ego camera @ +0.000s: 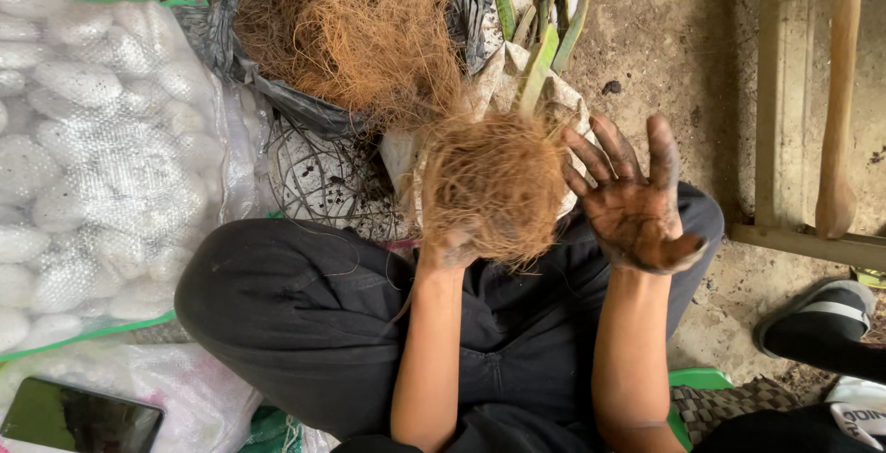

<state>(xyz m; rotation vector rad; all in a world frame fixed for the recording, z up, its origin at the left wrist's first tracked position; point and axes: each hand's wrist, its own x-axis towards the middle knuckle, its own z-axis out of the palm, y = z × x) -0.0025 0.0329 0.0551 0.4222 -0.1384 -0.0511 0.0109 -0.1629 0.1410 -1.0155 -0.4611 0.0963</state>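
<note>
My left hand (pixel 449 252) gripped a clump of coconut fibre (pixel 494 185) from below, fingers closed around it. My soiled right hand (pixel 637 204) was spread open just beside it, touching nothing.

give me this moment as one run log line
left hand: grip shut on fibre ball | right hand: open, soiled, beside ball | fibre bag ahead | plant behind ball | phone lower left

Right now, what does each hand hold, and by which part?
The left hand holds a coconut fibre clump from below. The soil-stained right hand is open and holds nothing.
</note>
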